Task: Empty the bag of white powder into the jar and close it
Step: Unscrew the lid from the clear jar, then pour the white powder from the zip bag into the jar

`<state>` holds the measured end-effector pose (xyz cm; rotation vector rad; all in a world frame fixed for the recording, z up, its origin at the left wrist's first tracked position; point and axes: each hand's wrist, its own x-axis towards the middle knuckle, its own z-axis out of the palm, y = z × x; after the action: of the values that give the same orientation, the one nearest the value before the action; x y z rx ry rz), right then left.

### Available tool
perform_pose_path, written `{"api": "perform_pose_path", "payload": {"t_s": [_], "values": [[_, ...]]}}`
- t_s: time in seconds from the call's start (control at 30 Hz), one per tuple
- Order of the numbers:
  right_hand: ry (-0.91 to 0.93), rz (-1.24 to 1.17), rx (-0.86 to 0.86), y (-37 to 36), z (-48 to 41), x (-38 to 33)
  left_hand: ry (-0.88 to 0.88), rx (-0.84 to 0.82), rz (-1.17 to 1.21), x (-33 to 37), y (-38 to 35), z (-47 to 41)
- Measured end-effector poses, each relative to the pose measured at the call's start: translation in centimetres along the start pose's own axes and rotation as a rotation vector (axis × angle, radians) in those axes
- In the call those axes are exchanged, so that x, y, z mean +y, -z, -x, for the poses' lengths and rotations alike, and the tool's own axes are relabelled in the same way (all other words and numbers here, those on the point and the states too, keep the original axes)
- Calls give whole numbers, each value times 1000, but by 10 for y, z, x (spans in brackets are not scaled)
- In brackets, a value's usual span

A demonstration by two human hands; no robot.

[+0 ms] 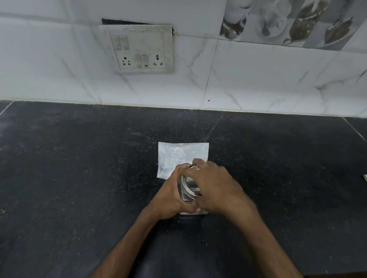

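1. I have both hands on the jar [188, 198], which stands on the dark counter [75, 185] right in front of me. My left hand [171, 195] is wrapped around its side, gripping it steady. My right hand [214, 187] is closed over the metal lid [190, 186] from above, fingers curled round the rim.

2. The bag [180, 158] lies flat on the counter just behind the jar, partly hidden by my hands. It looks limp, so I judge it already emptied, though I cannot see inside the jar to confirm.

3. Main risk: the lid looks tilted on the mouth. If I turn it like that it may cross-thread or jam, and sit loose while seeming shut.

4. Fine white specks dust the counter around the jar. Powder on the rim or on my fingers could make my right hand slip on the smooth metal.

5. If my left grip slackens while I twist, the jar may spin with the lid or tip, spilling its contents.

6. The bag sits close enough that an edge could catch under the jar or my hand.
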<state>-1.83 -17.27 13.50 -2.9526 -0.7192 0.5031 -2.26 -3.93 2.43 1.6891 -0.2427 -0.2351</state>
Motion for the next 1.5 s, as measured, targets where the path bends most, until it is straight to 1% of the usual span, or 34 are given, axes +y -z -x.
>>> {"api": "perform_pose_path", "payload": {"t_s": [0.07,0.13,0.17,0.23,0.33,0.4,0.47,0.53,0.63,0.67,0.7,0.73,0.8,0.83,0.87,0.9,0.93,0.97,1.03,1.1,1.17,1.27,1.33,1.37,1.4,1.43,1.5], "values": [[110,-68,-57,8,-1,12,-5,2,-4,0,0,0],[189,-121,-43,9,-1,23,-13,6,-9,-1,0,0],[214,-174,-2,8,-1,28,-14,8,-8,-1,0,0],[205,-383,162,4,2,39,-4,11,6,-1,0,0],[85,-679,519,-15,5,59,-14,31,-36,-4,-1,0],[-19,-827,698,-38,3,71,-15,41,-38,-5,-2,1],[-138,-994,807,-63,1,81,-12,43,-42,-5,-2,0],[-292,-1112,848,-84,-1,87,-9,40,-51,-4,-3,1],[-441,-1077,846,-110,-5,92,-8,-53,-33,-7,3,3],[-467,-1049,838,-116,-7,93,-13,-55,-31,-8,7,2],[-481,-1018,830,-123,-9,95,-25,-10,-12,-7,12,-1],[-482,-982,816,-129,-10,98,-36,95,26,-5,18,-5],[-467,-921,779,-141,-12,104,-27,438,88,0,31,-18],[-457,-900,764,-146,-11,105,12,612,68,2,38,-25],[-444,-877,758,-150,-11,108,82,739,12,4,46,-32],[-422,-849,759,-154,-12,111,167,801,-52,4,55,-39],[-395,-824,761,-157,-11,114,253,802,-107,2,63,-45],[-368,-805,756,-159,-12,117,339,764,-162,-1,71,-50],[-330,-776,744,-165,-12,124,500,646,-277,-10,83,-58],[-314,-753,725,-167,-12,127,579,551,-324,-16,87,-63],[-328,-687,708,-164,-11,124,577,510,-346,-17,86,-68],[-444,-637,712,-135,-12,115,521,520,-364,-13,84,-73],[-421,-683,785,-105,-22,112,509,537,-346,-9,85,-76],[-398,-747,819,-91,-31,111,504,541,-340,-8,86,-77],[-386,-821,815,-78,-42,111,495,541,-342,-8,88,-79],[-389,-880,756,-67,-55,111,487,539,-352,-7,89,-80],[-423,-873,512,-54,-83,111,475,532,-368,-5,89,-82]]}}
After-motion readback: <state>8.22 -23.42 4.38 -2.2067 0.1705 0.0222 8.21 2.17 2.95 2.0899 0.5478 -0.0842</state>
